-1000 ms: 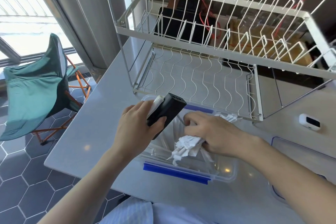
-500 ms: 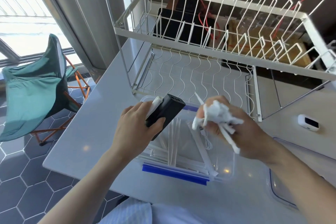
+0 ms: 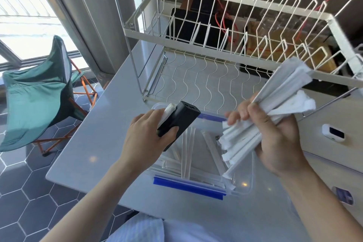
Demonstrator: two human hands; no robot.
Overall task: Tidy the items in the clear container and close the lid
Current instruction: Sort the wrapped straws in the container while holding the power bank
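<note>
Head view: one clear container (image 3: 243, 184) sits at the desk's (image 3: 110, 139) near edge, a few wrapped straws (image 3: 186, 155) lying inside. The left hand (image 3: 145, 139) is clamped on one black power bank (image 3: 177, 122); the right hand (image 3: 275, 139) grips a bundle of wrapped straws (image 3: 275, 96) above it, uncountable. One wire dish rack (image 3: 235, 49) stands behind. The lid (image 3: 334, 165) is cut off at right.

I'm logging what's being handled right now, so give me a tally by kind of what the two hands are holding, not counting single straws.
Black power bank: 1, in the left hand
White packet: 1, pressed against the power bank by the same hand
Bundle of white wrapped straws: 1, in the right hand; the single straws are too many to count
Total: 3
</note>
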